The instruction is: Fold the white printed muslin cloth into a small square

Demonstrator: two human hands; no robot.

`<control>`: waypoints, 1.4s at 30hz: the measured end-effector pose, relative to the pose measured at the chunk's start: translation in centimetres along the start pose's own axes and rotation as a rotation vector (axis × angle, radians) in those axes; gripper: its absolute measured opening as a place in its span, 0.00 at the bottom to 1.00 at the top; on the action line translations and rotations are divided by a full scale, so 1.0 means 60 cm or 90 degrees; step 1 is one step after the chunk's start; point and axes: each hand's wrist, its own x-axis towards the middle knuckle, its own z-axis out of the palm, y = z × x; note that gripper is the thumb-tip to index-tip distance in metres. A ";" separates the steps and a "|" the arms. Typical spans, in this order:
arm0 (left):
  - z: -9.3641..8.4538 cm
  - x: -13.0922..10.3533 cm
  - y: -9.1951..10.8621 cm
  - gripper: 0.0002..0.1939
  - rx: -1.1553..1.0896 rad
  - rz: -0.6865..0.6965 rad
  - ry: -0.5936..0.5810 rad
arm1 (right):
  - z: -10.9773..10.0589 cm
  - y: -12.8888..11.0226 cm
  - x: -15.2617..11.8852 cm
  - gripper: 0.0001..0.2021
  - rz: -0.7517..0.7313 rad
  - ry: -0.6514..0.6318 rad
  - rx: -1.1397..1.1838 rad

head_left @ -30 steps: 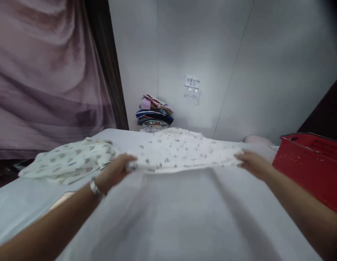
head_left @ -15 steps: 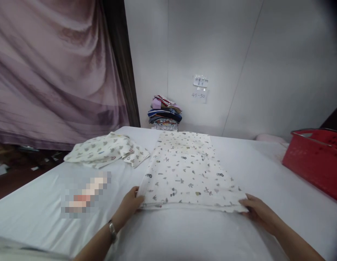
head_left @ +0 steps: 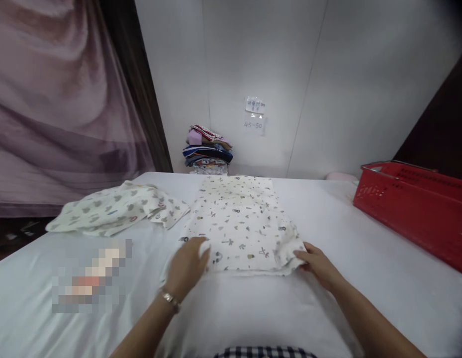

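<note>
A white cloth (head_left: 238, 228) with small grey and tan prints lies flat in front of me, its near edge towards me. At its near right corner my right hand (head_left: 316, 263) is closed, pinching the fabric between thumb and fingers; the cloth is bunched there. Over the near left side, my left hand (head_left: 189, 266), wearing a silver bracelet (head_left: 169, 300), has its fingers curled with a bit of white fabric between thumb and fingers. The cloth's left corner is hidden under that hand. Left of it lies a crumpled white cloth (head_left: 119, 206) with grey prints.
A white-covered table (head_left: 320, 219) spreads beneath everything. The red basket (head_left: 413, 209) with a metal handle stands at right. Folded clothes (head_left: 208, 151) are stacked at the back near the wall. Blurred squares hide an item at left. A pink curtain (head_left: 59, 99) hangs at far left.
My left hand has shifted inward over the cloth, and the right hand has drawn its corner inward, bunching the right side. The view has turned slightly right.
</note>
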 end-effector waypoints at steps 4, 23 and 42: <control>0.065 0.028 0.133 0.18 -0.269 0.068 -0.217 | 0.042 -0.011 0.016 0.14 -0.084 -0.006 -0.094; 0.203 0.088 0.217 0.10 -0.784 -0.179 -0.278 | 0.003 0.029 0.047 0.13 -0.044 -0.001 0.060; 0.198 0.065 0.260 0.21 -0.787 0.013 -0.366 | 0.021 -0.002 0.026 0.20 -0.021 -0.030 -0.030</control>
